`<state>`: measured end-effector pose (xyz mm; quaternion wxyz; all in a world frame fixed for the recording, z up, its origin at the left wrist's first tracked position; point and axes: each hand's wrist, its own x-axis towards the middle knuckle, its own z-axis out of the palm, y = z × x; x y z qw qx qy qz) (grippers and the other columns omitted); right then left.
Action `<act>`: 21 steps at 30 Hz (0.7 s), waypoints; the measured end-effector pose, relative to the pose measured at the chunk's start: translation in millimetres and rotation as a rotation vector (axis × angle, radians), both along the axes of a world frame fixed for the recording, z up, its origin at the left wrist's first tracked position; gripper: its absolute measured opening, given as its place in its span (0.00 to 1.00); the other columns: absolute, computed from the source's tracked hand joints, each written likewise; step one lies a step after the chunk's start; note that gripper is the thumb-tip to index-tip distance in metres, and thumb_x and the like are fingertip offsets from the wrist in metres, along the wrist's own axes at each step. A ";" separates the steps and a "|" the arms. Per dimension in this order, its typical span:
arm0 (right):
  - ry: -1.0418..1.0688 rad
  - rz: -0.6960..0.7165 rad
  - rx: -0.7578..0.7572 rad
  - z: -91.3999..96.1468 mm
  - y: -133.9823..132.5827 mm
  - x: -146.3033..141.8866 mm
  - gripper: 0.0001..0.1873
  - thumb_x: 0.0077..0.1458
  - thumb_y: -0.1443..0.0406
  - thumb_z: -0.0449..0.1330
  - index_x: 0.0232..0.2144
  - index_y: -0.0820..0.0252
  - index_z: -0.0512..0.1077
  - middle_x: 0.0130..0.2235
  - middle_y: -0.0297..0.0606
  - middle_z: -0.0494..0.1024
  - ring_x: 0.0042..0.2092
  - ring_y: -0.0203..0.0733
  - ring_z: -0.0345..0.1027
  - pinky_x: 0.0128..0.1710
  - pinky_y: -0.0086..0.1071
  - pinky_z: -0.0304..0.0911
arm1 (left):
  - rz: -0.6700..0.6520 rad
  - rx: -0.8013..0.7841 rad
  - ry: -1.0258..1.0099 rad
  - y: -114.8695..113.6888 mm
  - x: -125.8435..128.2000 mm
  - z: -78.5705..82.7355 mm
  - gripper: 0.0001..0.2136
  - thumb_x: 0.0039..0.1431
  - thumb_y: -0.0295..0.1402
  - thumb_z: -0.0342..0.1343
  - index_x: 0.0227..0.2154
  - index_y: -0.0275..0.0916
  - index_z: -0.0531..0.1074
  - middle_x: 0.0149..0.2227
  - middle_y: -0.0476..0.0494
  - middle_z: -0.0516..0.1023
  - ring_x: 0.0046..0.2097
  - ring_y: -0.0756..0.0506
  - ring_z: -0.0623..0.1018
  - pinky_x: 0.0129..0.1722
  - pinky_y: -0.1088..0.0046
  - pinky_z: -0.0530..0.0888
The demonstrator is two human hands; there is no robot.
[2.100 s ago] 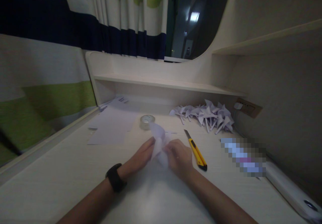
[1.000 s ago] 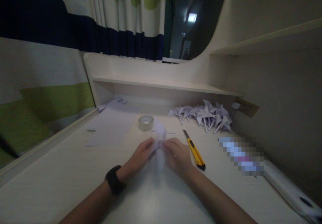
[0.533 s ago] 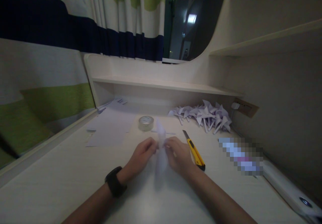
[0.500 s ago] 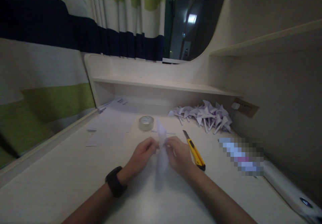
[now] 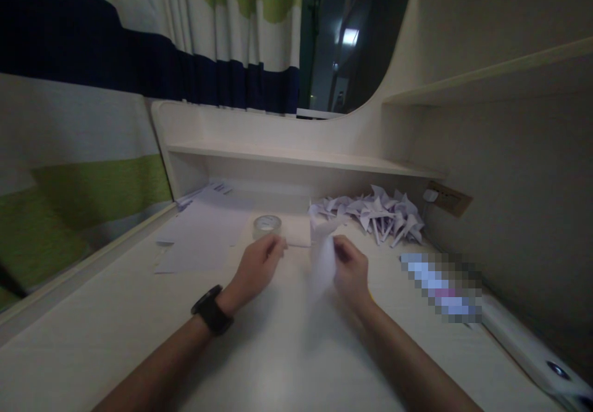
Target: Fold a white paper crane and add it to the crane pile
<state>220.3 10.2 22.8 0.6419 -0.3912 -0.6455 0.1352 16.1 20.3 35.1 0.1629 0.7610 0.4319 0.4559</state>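
My left hand [image 5: 257, 264], a black watch [image 5: 212, 309] on its wrist, pinches a small white piece of paper [image 5: 297, 234] just above the desk [image 5: 115, 332]. To its right, my right hand [image 5: 351, 270] pinches a second, motion-blurred part of white paper [image 5: 322, 262] that hangs down. I cannot tell whether the two parts are one sheet or separate pieces. Both hands are closed on the paper, a hand's width apart. The yellow knife is hidden.
A clear tape roll [image 5: 267, 225] stands just beyond my left hand. Loose white sheets [image 5: 204, 239] lie at the left. A pile of folded paper shapes [image 5: 375, 211] sits at the back right by a wall socket [image 5: 447, 199]. A white device [image 5: 528, 350] lies along the right wall.
My hands, pressed together on the folded paper before, have moved apart and slightly away from me. The paper now spreads between them. The yellow knife has gone from sight behind my right hand.
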 end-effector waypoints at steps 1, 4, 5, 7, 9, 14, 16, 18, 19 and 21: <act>0.070 -0.028 -0.028 2.0 5.9 7.3 0.08 0.49 0.71 0.54 0.29 0.60 0.73 0.26 0.34 0.74 0.27 0.38 0.66 0.28 0.30 0.63 | 0.025 0.027 0.083 8.9 1.5 0.4 0.14 0.66 0.37 0.43 0.28 0.39 0.69 0.28 0.47 0.73 0.32 0.46 0.72 0.33 0.72 0.64; 0.217 -0.117 -0.090 3.0 20.4 27.5 0.08 0.46 0.68 0.57 0.31 0.62 0.74 0.25 0.34 0.75 0.26 0.39 0.67 0.26 0.30 0.63 | -0.032 0.140 0.401 37.1 16.6 -5.0 0.13 0.66 0.35 0.45 0.31 0.38 0.73 0.32 0.42 0.76 0.36 0.43 0.74 0.37 0.69 0.65; 0.253 -0.138 -0.106 1.7 23.2 32.5 0.10 0.45 0.68 0.58 0.32 0.62 0.74 0.26 0.35 0.76 0.26 0.39 0.68 0.26 0.30 0.63 | -0.068 0.172 0.504 45.8 24.9 -8.6 0.12 0.66 0.33 0.46 0.33 0.37 0.74 0.34 0.40 0.77 0.39 0.43 0.74 0.39 0.68 0.65; 0.294 -0.179 -0.126 -2.4 25.5 39.0 0.11 0.44 0.67 0.59 0.33 0.63 0.75 0.28 0.36 0.78 0.27 0.40 0.69 0.27 0.31 0.64 | -0.113 0.220 0.679 61.0 43.9 -17.2 0.09 0.63 0.29 0.49 0.36 0.35 0.75 0.37 0.37 0.77 0.42 0.41 0.74 0.41 0.66 0.66; 0.309 -0.211 -0.132 -7.1 25.5 41.2 0.12 0.43 0.67 0.59 0.33 0.64 0.75 0.29 0.37 0.78 0.28 0.40 0.69 0.27 0.31 0.64 | -0.134 0.230 0.793 72.9 62.6 -26.2 0.08 0.62 0.27 0.51 0.37 0.35 0.76 0.38 0.35 0.77 0.44 0.39 0.74 0.43 0.64 0.66; 0.317 -0.218 -0.174 -15.5 26.0 37.8 0.11 0.43 0.66 0.59 0.32 0.64 0.74 0.26 0.35 0.77 0.25 0.39 0.67 0.25 0.30 0.63 | -0.163 0.199 0.815 90.7 86.4 -43.1 0.10 0.62 0.25 0.50 0.33 0.34 0.77 0.35 0.35 0.78 0.41 0.39 0.76 0.41 0.63 0.68; 0.296 -0.232 -0.205 -16.6 26.7 36.5 0.10 0.44 0.66 0.59 0.31 0.63 0.74 0.25 0.35 0.76 0.25 0.39 0.66 0.24 0.29 0.61 | -0.163 0.190 0.796 94.1 86.2 -46.0 0.10 0.61 0.25 0.50 0.33 0.33 0.77 0.35 0.35 0.77 0.42 0.39 0.75 0.43 0.62 0.68; 0.268 -0.247 -0.226 -16.3 26.6 35.8 0.10 0.44 0.65 0.58 0.31 0.63 0.74 0.26 0.35 0.76 0.25 0.39 0.66 0.24 0.29 0.60 | -0.149 0.187 0.777 94.9 82.9 -45.4 0.10 0.62 0.25 0.49 0.37 0.33 0.77 0.37 0.34 0.77 0.43 0.39 0.75 0.45 0.62 0.68; 0.257 -0.251 -0.228 -15.8 26.0 35.6 0.10 0.45 0.65 0.58 0.31 0.63 0.74 0.26 0.35 0.76 0.25 0.39 0.66 0.24 0.29 0.60 | -0.135 0.183 0.747 94.0 80.6 -43.5 0.11 0.62 0.25 0.48 0.40 0.34 0.76 0.39 0.34 0.77 0.44 0.40 0.75 0.45 0.62 0.68; 0.233 -0.253 -0.211 -14.8 24.2 35.0 0.09 0.46 0.65 0.58 0.32 0.63 0.74 0.26 0.35 0.76 0.26 0.39 0.66 0.25 0.29 0.60 | -0.115 0.098 0.525 88.6 75.2 -36.5 0.12 0.64 0.27 0.47 0.45 0.34 0.74 0.43 0.34 0.76 0.45 0.41 0.75 0.45 0.64 0.69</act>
